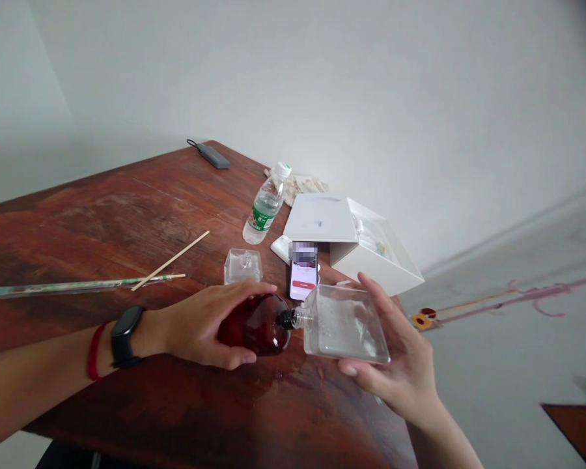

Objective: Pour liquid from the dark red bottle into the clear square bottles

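My left hand (209, 326) is closed round a dark red-brown bottle (264, 326), tilted onto its side with a black neck pointing right. My right hand (395, 352) grips a clear square bottle (346, 326) by its base end, its threaded neck facing left. The two necks meet mouth to mouth above the table; I cannot tell whether they are joined or just touching. Some droplets or a little liquid show inside the clear bottle. Just beyond my left hand sits a small clear plastic piece (243, 266).
On the wooden table (127, 202) stand a water bottle (266, 205) and open white boxes (317, 218). A lit phone (303, 277) leans nearby. Left lie a wooden chopstick (170, 260) and a wrapped chopstick packet (78, 286). A grey device (212, 155) rests at the far corner.
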The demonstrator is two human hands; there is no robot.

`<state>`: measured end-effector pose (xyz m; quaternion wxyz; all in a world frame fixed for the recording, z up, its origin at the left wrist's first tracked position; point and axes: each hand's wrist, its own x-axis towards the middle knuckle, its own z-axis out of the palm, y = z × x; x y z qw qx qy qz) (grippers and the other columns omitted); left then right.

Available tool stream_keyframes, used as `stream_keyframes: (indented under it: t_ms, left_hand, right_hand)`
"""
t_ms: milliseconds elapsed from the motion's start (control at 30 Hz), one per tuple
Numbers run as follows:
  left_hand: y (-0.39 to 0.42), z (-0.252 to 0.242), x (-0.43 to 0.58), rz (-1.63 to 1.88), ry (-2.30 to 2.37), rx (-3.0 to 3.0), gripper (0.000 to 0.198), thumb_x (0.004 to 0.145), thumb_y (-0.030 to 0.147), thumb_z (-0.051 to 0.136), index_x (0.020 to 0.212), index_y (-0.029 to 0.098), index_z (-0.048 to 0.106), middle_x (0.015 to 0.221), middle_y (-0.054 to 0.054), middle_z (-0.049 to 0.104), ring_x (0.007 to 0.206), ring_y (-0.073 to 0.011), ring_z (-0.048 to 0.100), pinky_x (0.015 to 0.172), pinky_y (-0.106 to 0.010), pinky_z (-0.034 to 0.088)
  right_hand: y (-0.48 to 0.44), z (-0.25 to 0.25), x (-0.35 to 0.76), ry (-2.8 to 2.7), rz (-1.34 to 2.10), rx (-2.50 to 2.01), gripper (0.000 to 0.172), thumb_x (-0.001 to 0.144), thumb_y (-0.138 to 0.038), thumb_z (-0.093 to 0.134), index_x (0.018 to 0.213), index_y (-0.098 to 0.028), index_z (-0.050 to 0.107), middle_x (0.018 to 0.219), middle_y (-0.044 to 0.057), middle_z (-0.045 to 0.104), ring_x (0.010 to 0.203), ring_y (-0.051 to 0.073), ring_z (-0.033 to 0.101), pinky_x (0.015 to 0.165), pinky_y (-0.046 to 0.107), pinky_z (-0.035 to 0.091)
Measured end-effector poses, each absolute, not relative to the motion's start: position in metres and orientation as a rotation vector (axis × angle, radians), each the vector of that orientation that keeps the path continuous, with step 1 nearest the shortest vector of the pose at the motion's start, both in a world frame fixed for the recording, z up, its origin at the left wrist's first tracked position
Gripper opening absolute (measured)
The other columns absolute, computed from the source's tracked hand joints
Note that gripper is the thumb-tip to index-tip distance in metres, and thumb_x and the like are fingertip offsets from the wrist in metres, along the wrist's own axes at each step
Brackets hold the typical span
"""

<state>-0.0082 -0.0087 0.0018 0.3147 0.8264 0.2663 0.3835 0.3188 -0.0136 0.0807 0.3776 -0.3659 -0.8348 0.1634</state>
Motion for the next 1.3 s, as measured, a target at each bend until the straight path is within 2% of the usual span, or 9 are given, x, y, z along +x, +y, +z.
stream_keyframes:
  t_ms: [300, 633, 967, 1167, 1300]
  left_hand:
    - [-0.01, 0.004, -0.008, 0.974, 0.736, 2.172, 0.086, 0.087, 0.045, 0.084, 0.16, 0.026, 0.042, 0.149, -0.014, 0.067, 0.128, -0.0368, 0.071, 0.112, -0.049, 0.057]
    - [-0.01, 0.003, -0.009, 0.965, 0.739, 2.175, 0.086, 0.087, 0.044, 0.084, 0.16, 0.027, 0.042, 0.149, -0.013, 0.067, 0.128, -0.0369, 0.071, 0.113, -0.049, 0.057]
    - [-0.009, 0.003, -0.01, 0.973, 0.709, 2.188, 0.085, 0.089, 0.045, 0.084, 0.161, 0.027, 0.041, 0.145, -0.013, 0.069, 0.124, -0.0358, 0.073, 0.112, -0.048, 0.058]
    - [-0.011, 0.002, -0.01, 0.97, 0.74, 2.217, 0.088, 0.089, 0.043, 0.083, 0.163, 0.032, 0.037, 0.146, -0.011, 0.068, 0.121, -0.034, 0.074, 0.11, -0.046, 0.059]
    - [-0.011, 0.001, -0.012, 0.949, 0.762, 2.251, 0.09, 0.09, 0.046, 0.083, 0.165, 0.032, 0.036, 0.148, -0.011, 0.068, 0.123, -0.0357, 0.074, 0.11, -0.047, 0.06]
  right_hand:
    - [-0.015, 0.079, 0.322, -2.122, 0.394, -0.996, 0.093, 0.084, -0.064, 0.089, 0.165, -0.039, 0.052, 0.154, 0.013, 0.071, 0.143, 0.045, 0.066, 0.116, 0.071, 0.055]
    - [-0.016, 0.075, 0.322, -2.116, 0.352, -0.996, 0.099, 0.08, -0.068, 0.09, 0.165, -0.037, 0.052, 0.15, 0.015, 0.071, 0.135, 0.045, 0.07, 0.105, 0.065, 0.062]
    - [-0.016, 0.076, 0.318, -2.142, 0.345, -0.94, 0.094, 0.086, -0.069, 0.085, 0.166, -0.037, 0.048, 0.145, 0.016, 0.07, 0.13, 0.045, 0.069, 0.108, 0.072, 0.057]
    - [-0.017, 0.08, 0.311, -2.138, 0.269, -0.921, 0.086, 0.091, -0.069, 0.079, 0.165, -0.037, 0.051, 0.14, 0.013, 0.072, 0.121, 0.041, 0.074, 0.098, 0.061, 0.065]
    - [-0.017, 0.084, 0.31, -2.155, 0.287, -0.911, 0.086, 0.093, -0.07, 0.076, 0.167, -0.036, 0.048, 0.14, 0.014, 0.072, 0.118, 0.04, 0.077, 0.093, 0.057, 0.068]
